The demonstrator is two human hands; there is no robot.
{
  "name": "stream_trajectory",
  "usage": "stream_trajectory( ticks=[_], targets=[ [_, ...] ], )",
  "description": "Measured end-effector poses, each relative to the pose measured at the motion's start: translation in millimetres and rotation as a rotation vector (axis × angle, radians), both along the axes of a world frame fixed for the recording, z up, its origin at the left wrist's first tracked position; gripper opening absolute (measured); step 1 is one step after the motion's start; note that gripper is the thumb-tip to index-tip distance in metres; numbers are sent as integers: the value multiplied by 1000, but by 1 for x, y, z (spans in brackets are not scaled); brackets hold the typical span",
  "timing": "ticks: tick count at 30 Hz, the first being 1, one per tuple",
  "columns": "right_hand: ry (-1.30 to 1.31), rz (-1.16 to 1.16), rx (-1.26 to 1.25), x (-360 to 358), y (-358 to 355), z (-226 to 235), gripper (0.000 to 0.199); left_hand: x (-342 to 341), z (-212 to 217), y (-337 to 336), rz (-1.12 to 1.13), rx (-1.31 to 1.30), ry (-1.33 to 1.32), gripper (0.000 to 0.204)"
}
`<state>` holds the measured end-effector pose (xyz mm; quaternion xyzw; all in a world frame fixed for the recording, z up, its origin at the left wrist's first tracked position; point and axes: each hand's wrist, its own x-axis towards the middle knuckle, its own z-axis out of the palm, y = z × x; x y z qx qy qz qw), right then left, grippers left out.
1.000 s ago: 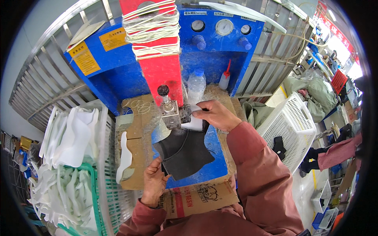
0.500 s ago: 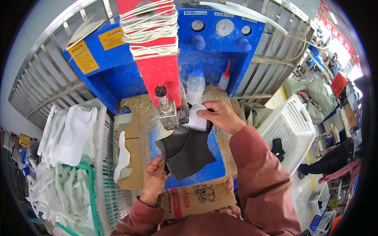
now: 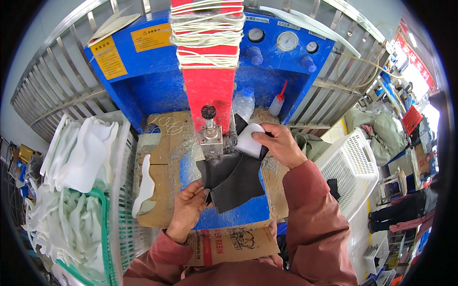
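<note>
A black leather-like shoe upper [image 3: 238, 183] lies under the head of the blue and red machine [image 3: 210, 95], over its blue bed [image 3: 241, 214]. My left hand [image 3: 187, 209] pinches the upper's left edge between thumb and fingers. At the upper's far right end, my right hand [image 3: 281, 145] grips a smooth white stiffener piece [image 3: 250, 140] together with the black material around it. This end is right beside the metal block [image 3: 211, 141] at the bottom of the red arm. The block hides part of the upper.
Left stands a white basket [image 3: 125, 190] with stacked white shaped pieces [image 3: 86, 157]. One white piece [image 3: 144, 186] lies on the cardboard. Behind are a plastic bottle [image 3: 244, 102] and a red-tipped squeeze bottle [image 3: 276, 104]. A white crate [image 3: 350, 167] stands right.
The view has shifted, so the machine appears farther right. My left thumb now shows on top of the upper's edge. Both hands keep their hold, and the upper stays close to the metal block.
</note>
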<state>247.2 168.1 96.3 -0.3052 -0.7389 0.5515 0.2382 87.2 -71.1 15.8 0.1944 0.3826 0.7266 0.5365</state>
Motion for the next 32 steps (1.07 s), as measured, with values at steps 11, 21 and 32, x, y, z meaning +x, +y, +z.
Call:
stream_trajectory(
  ticks=[11,21,32],
  targets=[
    [20,-4,-8,12,8,-9,19,3,-1,10,3,-103,148,31],
    [150,-33,-46,17,1,-17,18,3,-6,14,-12,-150,192,27],
    [56,-82,207,16,-17,-27,19,-1,-43,-7,-193,-131,-415,51]
  ],
)
